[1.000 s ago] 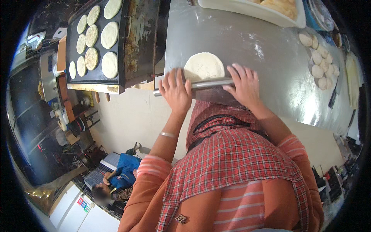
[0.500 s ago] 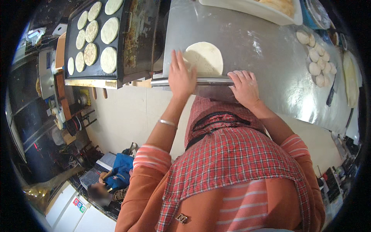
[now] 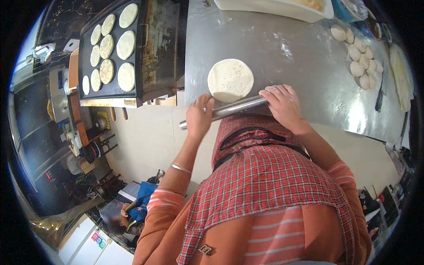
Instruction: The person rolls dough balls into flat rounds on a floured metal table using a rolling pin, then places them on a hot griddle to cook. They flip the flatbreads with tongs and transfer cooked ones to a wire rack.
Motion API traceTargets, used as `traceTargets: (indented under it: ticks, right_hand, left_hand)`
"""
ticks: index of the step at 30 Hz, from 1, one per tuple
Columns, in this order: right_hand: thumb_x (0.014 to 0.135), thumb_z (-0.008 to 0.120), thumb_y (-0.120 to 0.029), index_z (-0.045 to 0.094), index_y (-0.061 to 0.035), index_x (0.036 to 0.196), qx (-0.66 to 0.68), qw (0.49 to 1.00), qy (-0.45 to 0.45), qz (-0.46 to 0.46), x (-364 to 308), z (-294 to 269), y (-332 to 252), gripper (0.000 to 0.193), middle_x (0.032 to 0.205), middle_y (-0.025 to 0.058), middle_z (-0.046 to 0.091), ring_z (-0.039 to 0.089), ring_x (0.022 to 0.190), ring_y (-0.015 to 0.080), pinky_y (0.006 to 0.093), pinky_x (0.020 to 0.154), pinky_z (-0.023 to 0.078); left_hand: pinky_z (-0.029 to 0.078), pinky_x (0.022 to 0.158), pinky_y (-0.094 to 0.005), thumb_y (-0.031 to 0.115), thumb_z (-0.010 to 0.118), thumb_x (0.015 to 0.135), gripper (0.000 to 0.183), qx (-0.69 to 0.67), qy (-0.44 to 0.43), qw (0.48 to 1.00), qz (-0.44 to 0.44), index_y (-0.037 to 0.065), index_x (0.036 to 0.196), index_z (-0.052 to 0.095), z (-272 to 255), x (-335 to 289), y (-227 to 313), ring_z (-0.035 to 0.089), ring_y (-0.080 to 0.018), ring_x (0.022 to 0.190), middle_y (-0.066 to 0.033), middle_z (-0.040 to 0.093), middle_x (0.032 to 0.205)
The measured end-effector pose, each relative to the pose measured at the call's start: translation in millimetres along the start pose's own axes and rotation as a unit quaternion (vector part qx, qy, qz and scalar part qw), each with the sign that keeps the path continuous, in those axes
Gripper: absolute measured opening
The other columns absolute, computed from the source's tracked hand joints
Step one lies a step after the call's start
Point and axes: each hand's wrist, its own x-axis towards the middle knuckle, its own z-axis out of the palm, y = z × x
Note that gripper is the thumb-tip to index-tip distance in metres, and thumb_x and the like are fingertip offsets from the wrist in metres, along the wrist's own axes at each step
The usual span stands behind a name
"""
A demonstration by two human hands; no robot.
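Observation:
A flat round of dough (image 3: pixel 230 79) with small specks on its top lies on the metal worktop near its front edge. Just below it, a shiny metal rolling pin (image 3: pixel 240 106) slants across the edge, its left end lower. My right hand (image 3: pixel 282 106) is closed over the pin's right end. Toward the other end, my left hand (image 3: pixel 199 117) is wrapped over the pin with curled fingers. Neither hand is on the dough.
On the left a dark griddle (image 3: pixel 110 90) carries several flat breads (image 3: pixel 126 44). Several dough balls (image 3: pixel 363 62) sit at the worktop's right, beside a dark-handled knife (image 3: pixel 379 99). A white tub (image 3: pixel 282 15) stands at the back. A person (image 3: pixel 141 203) is at the lower left.
The dough has turned over, showing a specked face, and lies clear of the pin. My left hand has left the dough and closed on the pin, which now slants.

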Motion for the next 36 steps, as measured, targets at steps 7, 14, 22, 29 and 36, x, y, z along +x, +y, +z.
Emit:
traceTargets:
  ticks: [7,14,22,29,36]
  right_hand:
    - [0.091,0.059,-0.047,0.054,-0.0134,0.135,-0.101,0.991,0.04,0.075,94,11,13,0.056,0.133,0.0107,0.052,0.051,0.116,0.0301,0.0468,0.095,0.04]
    - [0.091,0.057,-0.054,0.052,-0.0091,0.135,-0.13,0.988,0.065,0.05,146,16,43,0.063,0.138,0.0163,0.05,0.051,0.121,0.0347,0.0523,0.099,0.039]
    - [0.077,0.076,-0.023,0.057,-0.0098,0.123,-0.015,0.998,-0.044,0.042,17,10,-2,0.051,0.116,0.0054,0.063,0.057,0.111,0.0227,0.0431,0.1,0.039]
    - [0.074,0.071,-0.012,0.063,-0.0101,0.114,0.012,0.999,-0.046,0.008,7,-19,-8,0.042,0.113,0.0046,0.065,0.059,0.108,0.0219,0.0416,0.098,0.041]
    - [0.077,0.069,-0.011,0.063,-0.0109,0.116,0.039,0.999,-0.004,0.014,-5,-5,-10,0.039,0.113,0.0042,0.064,0.058,0.109,0.0215,0.0414,0.097,0.041]
  left_hand:
    - [0.024,0.113,-0.0572,0.039,0.055,0.096,0.053,0.243,0.19,0.947,0.094,0.005,0.137,0.05,17,82,0,0.044,-0.0363,0.132,-0.0179,0.047,0.144]
    - [0.035,0.112,-0.0507,0.039,0.048,0.099,0.054,0.182,0.183,0.96,0.109,0.004,0.14,0.048,19,136,-7,0.043,-0.0409,0.135,-0.0246,0.042,0.149]
    - [0.05,0.088,-0.0486,0.037,0.065,0.089,0.048,0.047,0.038,0.997,0.045,0.003,0.122,0.058,23,113,38,0.062,-0.0396,0.106,-0.0228,0.061,0.119]
    - [0.045,0.06,-0.0261,0.029,0.063,0.093,0.029,-0.217,-0.21,0.953,0.017,-0.001,0.09,0.063,-22,105,51,0.055,-0.008,0.066,-0.0044,0.06,0.071]
    - [0.051,0.084,-0.0423,0.03,0.06,0.096,0.035,-0.079,-0.087,0.99,-0.082,0.001,0.115,0.066,-22,2,1,0.067,-0.0314,0.086,-0.0136,0.07,0.095]
